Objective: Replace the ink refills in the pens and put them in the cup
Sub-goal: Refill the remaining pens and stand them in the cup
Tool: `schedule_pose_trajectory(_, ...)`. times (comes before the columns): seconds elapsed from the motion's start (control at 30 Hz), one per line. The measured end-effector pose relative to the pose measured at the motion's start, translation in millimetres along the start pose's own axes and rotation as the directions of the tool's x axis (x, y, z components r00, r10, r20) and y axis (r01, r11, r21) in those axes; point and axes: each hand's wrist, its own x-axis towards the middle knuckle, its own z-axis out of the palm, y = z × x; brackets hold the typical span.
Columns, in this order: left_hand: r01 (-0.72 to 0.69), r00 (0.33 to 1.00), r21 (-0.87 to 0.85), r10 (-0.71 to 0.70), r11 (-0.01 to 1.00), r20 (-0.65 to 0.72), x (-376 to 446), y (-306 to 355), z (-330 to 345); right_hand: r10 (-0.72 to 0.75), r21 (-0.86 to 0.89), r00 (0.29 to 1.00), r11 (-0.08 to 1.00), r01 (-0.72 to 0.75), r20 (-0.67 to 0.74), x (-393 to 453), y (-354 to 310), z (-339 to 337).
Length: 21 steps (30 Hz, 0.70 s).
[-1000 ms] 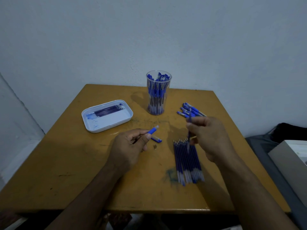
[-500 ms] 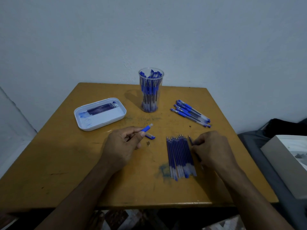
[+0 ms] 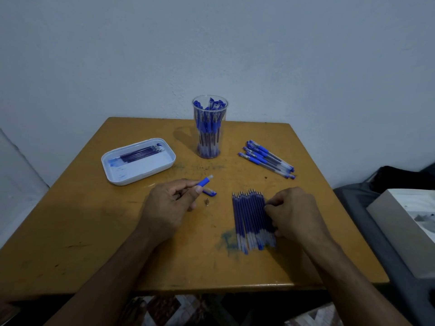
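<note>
- white tray (image 3: pixel 141 171) at ten o'clock on the wooden table (image 3: pixel 82 231), a few dark refills (image 3: pixel 141 152) lying in it.
- left hand (image 3: pixel 164 208) at seven o'clock, fingers curled, pinching a blue pen barrel (image 3: pixel 204 181) that points toward one o'clock.
- just beside it on the table: a blue cap (image 3: pixel 209 192) and a small metal tip (image 3: pixel 207 202).
- clear cup (image 3: pixel 210 128) at twelve o'clock, full of upright blue pens.
- row of new refills (image 3: pixel 249 220) at five o'clock; right hand (image 3: pixel 294 215) rests on its right edge, fingers curled, pinching at one refill.
- loose pens (image 3: pixel 267 159) at two o'clock.
</note>
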Motion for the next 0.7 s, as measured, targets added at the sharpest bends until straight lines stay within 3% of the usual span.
schedule_pose_trajectory(0.43,0.007,1.000,-0.014,-0.008,1.000,-0.029,1.0,-0.5,1.8,-0.119,-0.099,0.988,0.989,0.110,-0.094,-5.0,-2.8,3.5)
schedule_pose_trajectory(0.57,0.035,0.993,-0.074,-0.043,0.997,-0.114,3.3,-1.6,-4.2,-0.285,-0.192,0.950,0.947,0.258,-0.131,-13.1,-25.4,8.9)
schedule_pose_trajectory(0.7,0.000,0.959,-0.117,-0.033,0.993,-0.281,7.6,-8.5,-32.7,-0.399,-0.197,0.917,0.899,0.392,0.003,-11.8,-71.5,25.4)
